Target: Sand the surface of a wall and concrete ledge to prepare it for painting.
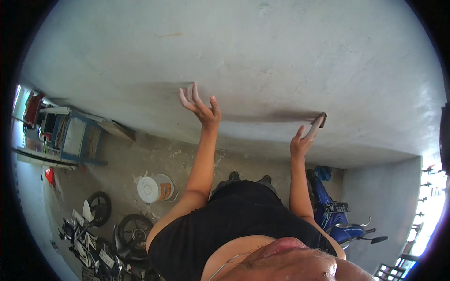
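Observation:
A pale grey wall (281,51) with a patchy surface rises in front of me. My left hand (201,108) is raised to it with the fingers spread, holding nothing; its fingertips meet or nearly meet the surface. Farther right, my right hand (303,139) presses a small, dark brown folded piece of sandpaper (324,119) against the wall under its fingers. Part of the sandpaper is hidden by the fingers. Whitish dust coats the fingers of both hands.
A white lidded bucket (149,189) stands on the concrete floor (136,154) to my left. Motorcycles (96,248) are parked at lower left, and a blue motorbike (328,201) stands close on my right. A blue-framed cabinet (77,136) is at far left.

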{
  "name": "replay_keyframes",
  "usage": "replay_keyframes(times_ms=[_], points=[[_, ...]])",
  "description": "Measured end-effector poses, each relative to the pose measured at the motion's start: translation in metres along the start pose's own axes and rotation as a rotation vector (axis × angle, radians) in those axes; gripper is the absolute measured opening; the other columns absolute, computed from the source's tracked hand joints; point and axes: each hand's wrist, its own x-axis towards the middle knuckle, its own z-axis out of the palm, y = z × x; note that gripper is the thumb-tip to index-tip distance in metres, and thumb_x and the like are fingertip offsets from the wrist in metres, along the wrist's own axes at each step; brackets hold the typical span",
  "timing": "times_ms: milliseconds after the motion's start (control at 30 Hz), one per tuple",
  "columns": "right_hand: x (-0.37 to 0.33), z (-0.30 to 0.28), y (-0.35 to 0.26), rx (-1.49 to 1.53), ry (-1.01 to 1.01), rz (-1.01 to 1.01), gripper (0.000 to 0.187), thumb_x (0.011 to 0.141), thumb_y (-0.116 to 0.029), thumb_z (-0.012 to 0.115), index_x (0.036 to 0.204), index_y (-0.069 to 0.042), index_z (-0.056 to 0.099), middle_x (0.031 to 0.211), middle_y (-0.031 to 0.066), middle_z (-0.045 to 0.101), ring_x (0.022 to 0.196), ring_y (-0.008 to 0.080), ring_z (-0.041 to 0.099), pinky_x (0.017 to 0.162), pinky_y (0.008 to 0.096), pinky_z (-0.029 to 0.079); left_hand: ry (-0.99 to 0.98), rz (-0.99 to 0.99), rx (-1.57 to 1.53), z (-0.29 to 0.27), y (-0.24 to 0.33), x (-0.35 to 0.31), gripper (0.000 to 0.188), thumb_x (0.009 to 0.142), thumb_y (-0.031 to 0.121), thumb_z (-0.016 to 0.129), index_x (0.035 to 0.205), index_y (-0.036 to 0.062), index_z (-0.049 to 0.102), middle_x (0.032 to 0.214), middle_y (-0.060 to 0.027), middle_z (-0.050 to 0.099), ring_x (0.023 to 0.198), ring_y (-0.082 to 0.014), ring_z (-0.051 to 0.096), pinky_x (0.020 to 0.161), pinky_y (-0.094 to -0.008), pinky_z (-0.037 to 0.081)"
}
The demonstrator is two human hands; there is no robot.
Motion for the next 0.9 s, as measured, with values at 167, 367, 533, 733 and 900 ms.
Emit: replay_keyframes(times_ms=[167, 367, 533, 733, 900], points=[[-0.004, -0.005, 0.025, -0.175, -0.019, -0.086, 0.071, 0.108, -0.035, 0.046, 0.157, 0.010, 0.023, 0.160, 0.0285, 0.032, 0.148, 0.0427, 0.035, 0.122, 0.0535, 0.025, -0.043, 0.022, 0.181, -0.005, 0.000, 0.001, 0.069, 0.108, 0.048, 0.040, 0.149, -0.0068, 0.039, 0.159, -0.0302, 0.003, 0.143, -0.0453, 0.026, 0.113, -0.0594, 0.034], [0.009, -0.011, 0.021, 0.105, 0.064, -0.123, 0.069, 0.097, -0.011, 0.061, 0.155, 0.009, 0.030, 0.159, 0.0293, 0.034, 0.150, 0.0433, 0.031, 0.123, 0.0511, 0.025, 0.020, 0.008, 0.094, -0.003, -0.002, -0.002, 0.066, 0.106, 0.049, 0.045, 0.151, 0.0005, 0.043, 0.159, -0.0322, 0.008, 0.146, -0.0472, 0.022, 0.114, -0.0596, 0.031], [0.043, -0.021, 0.002, 0.192, 0.101, -0.206, 0.076, 0.092, -0.013, 0.068, 0.155, 0.006, 0.032, 0.159, 0.0301, 0.034, 0.149, 0.0450, 0.033, 0.123, 0.0512, 0.027, 0.018, 0.091, 0.204, -0.003, -0.001, 0.003, 0.060, 0.107, 0.045, 0.046, 0.148, 0.0015, 0.047, 0.159, -0.0324, 0.013, 0.146, -0.0475, 0.023, 0.114, -0.0613, 0.028], [0.094, -0.046, -0.026, 0.184, 0.110, -0.286, 0.079, 0.091, -0.020, 0.071, 0.156, 0.002, 0.033, 0.161, 0.0256, 0.034, 0.148, 0.0413, 0.036, 0.120, 0.0514, 0.032, 0.039, 0.128, 0.107, -0.002, 0.002, 0.007, 0.052, 0.108, 0.040, 0.045, 0.148, 0.0057, 0.047, 0.158, -0.0267, 0.021, 0.140, -0.0431, 0.032, 0.109, -0.0594, 0.032], [0.127, -0.062, -0.032, 0.212, 0.207, -0.294, 0.072, 0.093, -0.022, 0.070, 0.154, 0.001, 0.039, 0.160, 0.0244, 0.037, 0.147, 0.0403, 0.039, 0.119, 0.0486, 0.035, 0.020, 0.016, 0.262, -0.004, -0.001, 0.004, 0.059, 0.109, 0.047, 0.038, 0.148, 0.0033, 0.047, 0.157, -0.0241, 0.028, 0.140, -0.0407, 0.036, 0.105, -0.0575, 0.033]])
